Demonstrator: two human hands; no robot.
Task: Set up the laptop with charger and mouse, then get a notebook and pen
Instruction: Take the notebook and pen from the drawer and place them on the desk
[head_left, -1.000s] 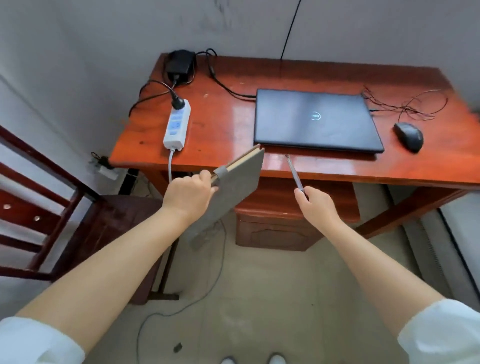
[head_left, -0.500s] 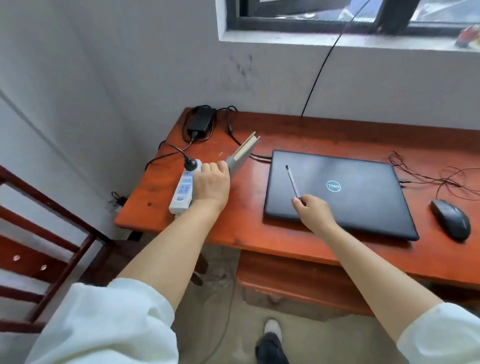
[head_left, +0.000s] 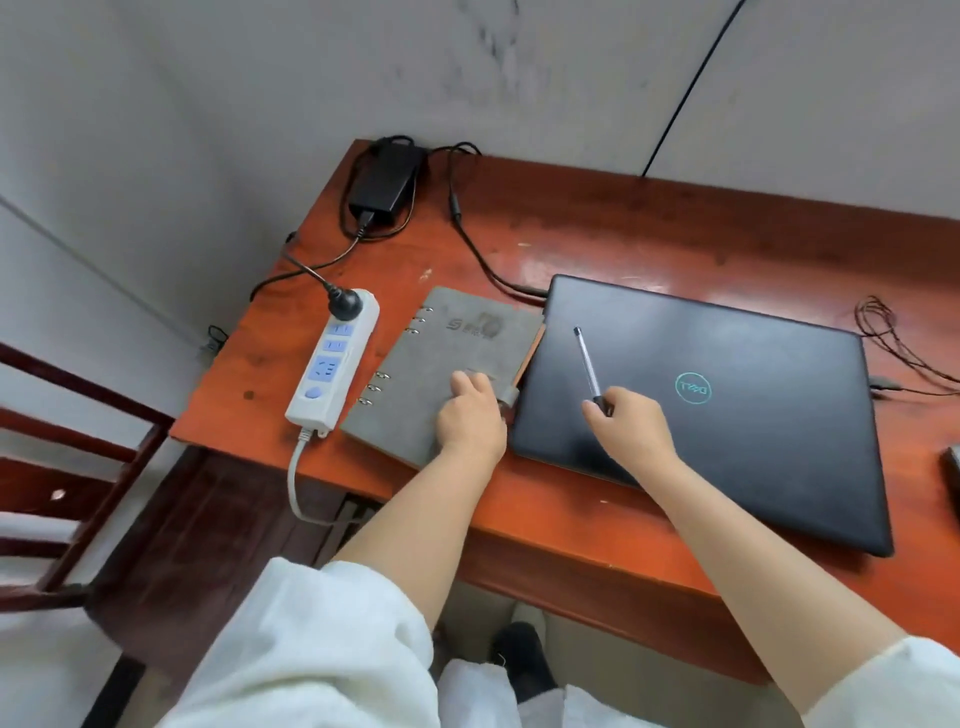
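Nearest us, our left hand (head_left: 470, 413) rests flat and unclenched on the grey ring-bound notebook (head_left: 441, 371), which lies on the worktop (head_left: 597, 244) between the power strip (head_left: 332, 364) and the closed laptop (head_left: 727, 400). Our right hand (head_left: 631, 423) pinches a pen (head_left: 587, 364) over the lid. Dropped there, we judge, the pen could roll off or scratch it. The lid reads "DELL", upside down to us; the notebook's embossed logo is illegible. Farther back sits the charger brick (head_left: 387, 179), plugged in.
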